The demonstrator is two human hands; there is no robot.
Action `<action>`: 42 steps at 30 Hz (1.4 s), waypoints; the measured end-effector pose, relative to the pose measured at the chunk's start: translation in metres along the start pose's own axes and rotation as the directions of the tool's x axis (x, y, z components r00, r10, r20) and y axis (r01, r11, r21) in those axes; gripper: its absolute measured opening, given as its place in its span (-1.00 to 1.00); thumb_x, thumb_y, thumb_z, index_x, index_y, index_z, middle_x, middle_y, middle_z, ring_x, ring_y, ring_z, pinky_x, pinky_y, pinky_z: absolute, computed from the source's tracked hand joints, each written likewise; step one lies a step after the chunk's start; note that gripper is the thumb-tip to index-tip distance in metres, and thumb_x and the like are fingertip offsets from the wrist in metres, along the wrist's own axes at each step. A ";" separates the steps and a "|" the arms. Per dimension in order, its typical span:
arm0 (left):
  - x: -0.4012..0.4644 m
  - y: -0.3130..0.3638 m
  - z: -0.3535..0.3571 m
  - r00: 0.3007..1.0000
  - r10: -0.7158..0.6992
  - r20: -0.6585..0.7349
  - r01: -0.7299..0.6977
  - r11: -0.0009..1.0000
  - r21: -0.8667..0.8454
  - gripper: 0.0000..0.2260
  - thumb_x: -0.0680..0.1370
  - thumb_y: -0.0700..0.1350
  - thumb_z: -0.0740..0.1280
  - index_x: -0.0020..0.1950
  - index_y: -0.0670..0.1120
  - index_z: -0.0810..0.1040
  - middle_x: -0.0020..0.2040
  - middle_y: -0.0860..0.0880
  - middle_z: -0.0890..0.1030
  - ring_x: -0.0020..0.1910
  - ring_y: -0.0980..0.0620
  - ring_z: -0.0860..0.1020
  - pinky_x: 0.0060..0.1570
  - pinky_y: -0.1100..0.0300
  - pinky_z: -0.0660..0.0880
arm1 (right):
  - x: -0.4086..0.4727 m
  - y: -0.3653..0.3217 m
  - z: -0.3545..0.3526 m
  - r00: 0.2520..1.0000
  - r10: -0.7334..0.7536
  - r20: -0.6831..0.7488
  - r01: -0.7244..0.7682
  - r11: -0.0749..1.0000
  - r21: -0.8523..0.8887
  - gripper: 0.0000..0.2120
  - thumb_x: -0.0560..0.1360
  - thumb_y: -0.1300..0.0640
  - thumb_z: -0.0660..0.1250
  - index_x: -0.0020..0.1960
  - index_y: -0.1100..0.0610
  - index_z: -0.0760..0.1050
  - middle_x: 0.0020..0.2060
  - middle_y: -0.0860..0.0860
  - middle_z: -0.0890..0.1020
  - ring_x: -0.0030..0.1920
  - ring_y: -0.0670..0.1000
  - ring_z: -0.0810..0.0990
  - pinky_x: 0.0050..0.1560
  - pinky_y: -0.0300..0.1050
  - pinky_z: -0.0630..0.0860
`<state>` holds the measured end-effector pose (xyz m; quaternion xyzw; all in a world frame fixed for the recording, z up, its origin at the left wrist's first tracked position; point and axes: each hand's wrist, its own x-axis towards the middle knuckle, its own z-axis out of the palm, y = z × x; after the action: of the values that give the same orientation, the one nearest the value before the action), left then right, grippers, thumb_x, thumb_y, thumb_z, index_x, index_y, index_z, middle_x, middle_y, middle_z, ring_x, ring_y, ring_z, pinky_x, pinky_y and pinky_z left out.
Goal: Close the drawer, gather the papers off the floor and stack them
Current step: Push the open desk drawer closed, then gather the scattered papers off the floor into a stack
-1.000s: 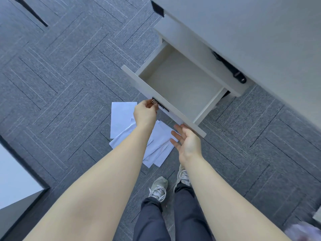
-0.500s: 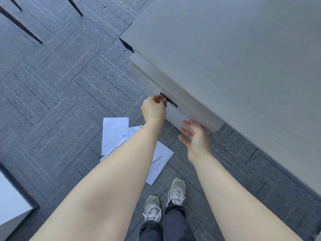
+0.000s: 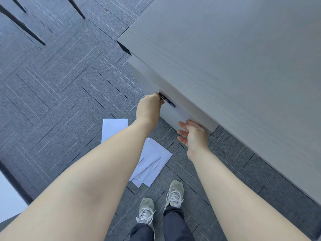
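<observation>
The pale grey drawer front sits pushed in under the desk top, flush with the cabinet. My left hand is closed around the small metal key at the dark handle slot. My right hand rests flat with fingers apart against the drawer front's lower right part. Several white papers lie scattered on the grey carpet below my arms, one sheet further left; my left forearm hides part of the pile.
My two sneakers stand just behind the papers. Dark chair legs cross the carpet at the top left. A white surface with a dark edge juts in at the lower left.
The drawer, wide open a second ago, has slid shut under the desk. Both hands moved forward with it, and the view shifted closer to the desk.
</observation>
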<state>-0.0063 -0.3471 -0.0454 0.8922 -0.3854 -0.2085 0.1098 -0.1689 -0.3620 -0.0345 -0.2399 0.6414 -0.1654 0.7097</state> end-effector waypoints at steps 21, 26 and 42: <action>-0.084 -0.219 0.037 0.876 -0.183 0.446 0.358 0.867 -0.346 -0.80 0.59 -0.10 0.18 0.02 -0.14 0.57 -0.06 -0.18 0.63 0.02 -0.16 0.60 0.00 0.03 0.48 | -0.027 0.132 0.082 0.999 -0.032 0.018 0.035 0.971 -0.237 -0.78 0.58 0.19 0.16 0.18 0.11 0.50 -0.06 0.12 0.66 -0.30 0.06 0.56 -0.30 -0.11 0.49; -0.090 -0.376 0.104 0.805 -0.365 0.467 0.527 0.801 -0.283 -0.72 0.55 -0.13 0.24 0.21 -0.17 0.58 0.16 -0.20 0.65 0.15 -0.22 0.59 0.06 0.06 0.50 | 0.035 0.281 0.121 0.990 0.139 -0.039 -0.144 0.961 -0.237 -0.77 0.59 0.21 0.15 0.23 0.14 0.41 -0.06 0.13 0.64 -0.27 0.09 0.58 -0.31 -0.11 0.51; 0.021 -0.599 0.396 0.819 -0.572 0.042 0.574 0.817 -0.049 0.00 0.29 0.28 0.47 0.57 0.03 0.02 0.60 -0.19 0.05 0.56 -0.21 0.07 0.44 -0.23 0.16 | 0.316 0.586 0.147 0.907 -0.042 -0.420 -0.146 0.902 -0.407 -0.70 0.37 0.06 0.41 -0.01 0.26 0.58 -0.26 0.09 0.56 -0.27 0.12 0.51 -0.35 -0.12 0.32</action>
<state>0.2102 0.0305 -0.6168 0.9604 -0.0943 -0.2546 0.0634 -0.0269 -0.0281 -0.6119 -0.3314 0.8052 -0.0482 0.4893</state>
